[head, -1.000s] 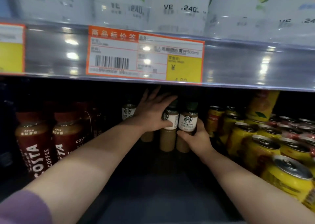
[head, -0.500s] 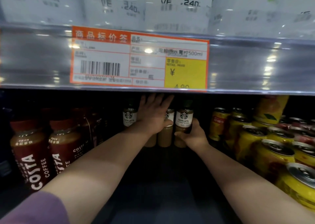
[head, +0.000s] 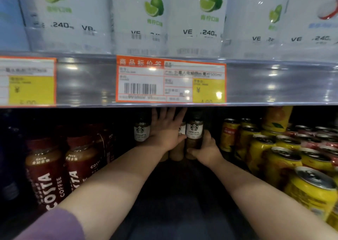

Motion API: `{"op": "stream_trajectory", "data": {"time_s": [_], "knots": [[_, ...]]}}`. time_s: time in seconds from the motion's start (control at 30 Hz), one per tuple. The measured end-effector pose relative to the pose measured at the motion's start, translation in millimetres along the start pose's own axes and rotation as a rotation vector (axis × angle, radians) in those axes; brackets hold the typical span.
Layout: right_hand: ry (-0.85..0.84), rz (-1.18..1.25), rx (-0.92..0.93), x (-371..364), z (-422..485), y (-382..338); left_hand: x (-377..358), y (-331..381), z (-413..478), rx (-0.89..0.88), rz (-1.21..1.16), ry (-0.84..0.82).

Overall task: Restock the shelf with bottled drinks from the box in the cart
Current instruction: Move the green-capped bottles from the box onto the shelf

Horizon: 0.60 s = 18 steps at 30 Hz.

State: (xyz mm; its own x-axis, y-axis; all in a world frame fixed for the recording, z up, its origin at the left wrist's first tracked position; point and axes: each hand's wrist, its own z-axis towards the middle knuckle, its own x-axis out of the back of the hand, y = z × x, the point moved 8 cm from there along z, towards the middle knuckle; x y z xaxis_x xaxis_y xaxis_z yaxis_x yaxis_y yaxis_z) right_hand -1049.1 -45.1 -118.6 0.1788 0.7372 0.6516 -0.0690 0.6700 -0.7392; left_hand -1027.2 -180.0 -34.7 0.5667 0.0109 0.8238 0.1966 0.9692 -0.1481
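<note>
Several latte bottles (head: 141, 132) stand upright at the back of the lower shelf (head: 180, 196). The right hand (head: 207, 149) grips the rightmost latte bottle (head: 194, 132), fingers curled round its lower body. The left hand (head: 165, 132) presses straight, spread fingers against the middle bottles. Costa bottles (head: 48, 174) stand to the left, yellow cans (head: 281, 164) to the right.

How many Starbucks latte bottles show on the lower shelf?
4. The back bottle stands left of the left hand; the hidden bottle shows its base under that wrist; the middle bottle is half covered by that hand; the right hand grips the rightmost bottle. Others may hide behind.
</note>
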Motion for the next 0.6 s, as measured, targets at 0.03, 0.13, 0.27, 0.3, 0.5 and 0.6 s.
{"op": "stream_trajectory", "data": {"time_s": [0.03, 0.13, 0.27, 0.3, 0.5, 0.6], "knots": [[0.012, -0.074, 0.013, 2.4, -5.5, -3.2, 1.4, 1.5, -3.1, -0.009, -0.002, 0.001], [0.061, -0.315, 0.067, 12.3, -26.8, -17.2, 6.1, 6.1, -13.3, -0.024, -0.019, -0.013], [0.057, -0.664, 0.156, 16.9, -63.6, -34.6, 12.1, 12.2, -35.0, -0.039, -0.075, -0.027], [0.032, -0.735, 0.17, 15.1, -72.1, -36.1, 11.5, 14.2, -42.2, -0.051, -0.093, -0.047], [-0.049, -0.833, 0.116, 9.7, -113.3, -36.1, 3.2, 21.5, -87.3, -0.088, -0.132, -0.231], [-0.065, -0.822, 0.15, 6.8, -135.8, -39.2, 5.1, 20.3, -114.3, -0.066, -0.144, -0.307]]}}
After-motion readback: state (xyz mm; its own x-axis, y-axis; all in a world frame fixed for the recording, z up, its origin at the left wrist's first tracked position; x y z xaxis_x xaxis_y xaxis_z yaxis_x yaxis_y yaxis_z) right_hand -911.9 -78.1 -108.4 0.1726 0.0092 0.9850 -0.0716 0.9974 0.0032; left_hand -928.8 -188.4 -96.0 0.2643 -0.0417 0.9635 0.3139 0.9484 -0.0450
